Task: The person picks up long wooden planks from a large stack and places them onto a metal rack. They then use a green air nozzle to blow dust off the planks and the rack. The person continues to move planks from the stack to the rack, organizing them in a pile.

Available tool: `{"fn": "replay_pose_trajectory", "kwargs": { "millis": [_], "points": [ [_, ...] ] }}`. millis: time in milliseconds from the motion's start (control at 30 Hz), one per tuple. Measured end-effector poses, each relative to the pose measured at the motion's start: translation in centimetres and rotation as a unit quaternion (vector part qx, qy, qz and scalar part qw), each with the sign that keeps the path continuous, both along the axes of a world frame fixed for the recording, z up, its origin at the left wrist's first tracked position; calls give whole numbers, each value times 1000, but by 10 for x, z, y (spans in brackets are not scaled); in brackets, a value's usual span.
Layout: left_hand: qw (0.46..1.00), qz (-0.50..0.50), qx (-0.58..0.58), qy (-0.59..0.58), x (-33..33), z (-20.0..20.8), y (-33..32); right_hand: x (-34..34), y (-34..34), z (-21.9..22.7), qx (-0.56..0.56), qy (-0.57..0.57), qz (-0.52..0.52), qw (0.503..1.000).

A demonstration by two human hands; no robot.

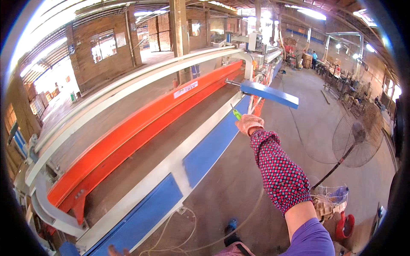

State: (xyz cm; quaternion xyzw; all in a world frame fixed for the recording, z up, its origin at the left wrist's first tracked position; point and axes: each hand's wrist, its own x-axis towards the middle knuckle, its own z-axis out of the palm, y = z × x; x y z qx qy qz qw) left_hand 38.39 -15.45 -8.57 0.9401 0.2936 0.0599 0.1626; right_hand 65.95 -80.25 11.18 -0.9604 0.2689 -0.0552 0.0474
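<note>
My right hand [249,123], in a light pinkish work glove, is closed around a small green-handled tool [237,114] with a thin pointed tip. The arm stretches far forward, in a patterned sleeve cover. The tool is near the machine's white rail, just below a blue box-shaped arm [271,94] that juts out to the right. At the lower edge only fingertips of my left hand [117,251] show, apart from each other, by a blue side panel [141,213]. Nothing is seen in them; the rest of that hand is out of view.
A long orange beam [141,141] runs inside the machine's white frame [124,81]. A pale hose [194,217] lies below the panels. To the right stand a large floor fan [358,132] and a red round container [345,225]. A person [314,59] stands far back.
</note>
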Motion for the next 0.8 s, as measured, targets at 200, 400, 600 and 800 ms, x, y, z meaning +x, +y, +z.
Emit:
{"fn": "replay_pose_trajectory", "kwargs": {
  "millis": [200,400,600,800],
  "points": [
    [925,-163,-285,-193,107,-227,-75,82,-128,-8,38,13,-17,999],
    [428,-447,776,-123,190,-169,-328,101,-264,-8,165,-24,-69,983],
    [756,-577,-274,142,269,-42,-562,116,-379,-26,404,-210,-64,888],
    [640,-743,-130,143,331,-51,-750,38,-485,-17,572,-412,-131,697]
  ]
}}
